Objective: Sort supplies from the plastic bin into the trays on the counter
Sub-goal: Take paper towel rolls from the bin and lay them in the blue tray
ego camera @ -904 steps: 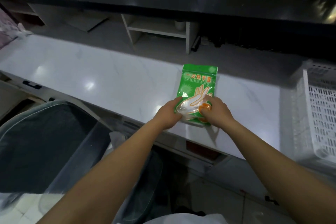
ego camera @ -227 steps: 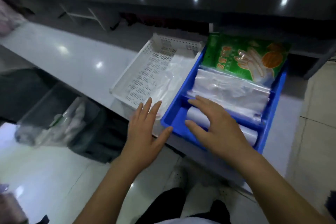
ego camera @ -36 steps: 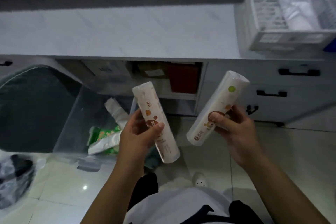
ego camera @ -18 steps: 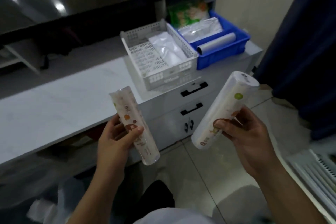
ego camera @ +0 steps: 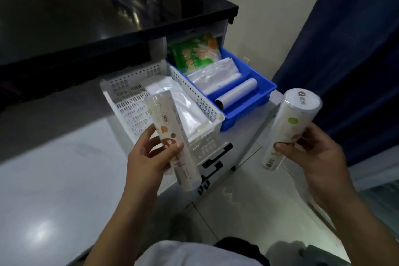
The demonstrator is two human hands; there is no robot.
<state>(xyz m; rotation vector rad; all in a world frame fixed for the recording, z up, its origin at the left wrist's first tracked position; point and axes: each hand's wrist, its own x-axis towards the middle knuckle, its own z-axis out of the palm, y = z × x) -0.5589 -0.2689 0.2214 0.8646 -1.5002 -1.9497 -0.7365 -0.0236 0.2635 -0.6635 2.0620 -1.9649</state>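
I have two wrapped rolls in hand, one each. My left hand (ego camera: 149, 157) is curled round the slimmer roll (ego camera: 170, 136), thumb across its printed front and fingers behind, holding it tilted in front of the near corner of the white tray (ego camera: 121, 101). My right hand (ego camera: 315, 157) grips the fatter roll (ego camera: 289, 127) low down, fingers closed around its bottom half, its flat top end turned toward me; it hangs beyond the end of the counter, over the floor.

The white tray is perforated and sits on the pale counter (ego camera: 54, 179), touching the blue tray (ego camera: 265, 90) on its right. In the white one I count a single flat clear plastic pack (ego camera: 183, 103). In the blue one I count three kinds of things: one green printed packet (ego camera: 192, 56) propped at the far end, what looks like a stack of clear bags (ego camera: 216, 75) in the middle (I can't tell how many, the plastic blurs together), and one plain white roll (ego camera: 235, 93) lying across the near end.

The counter is glossy and light grey-white, with light glare near me. Behind the trays a black shelf top (ego camera: 108, 13) overhangs them. Below the counter edge I see two dark drawer handles (ego camera: 216, 157). A cream wall (ego camera: 269, 6) stands past the trays, a dark blue curtain (ego camera: 356, 49) fills the right side, and the floor (ego camera: 248, 201) is pale tile.
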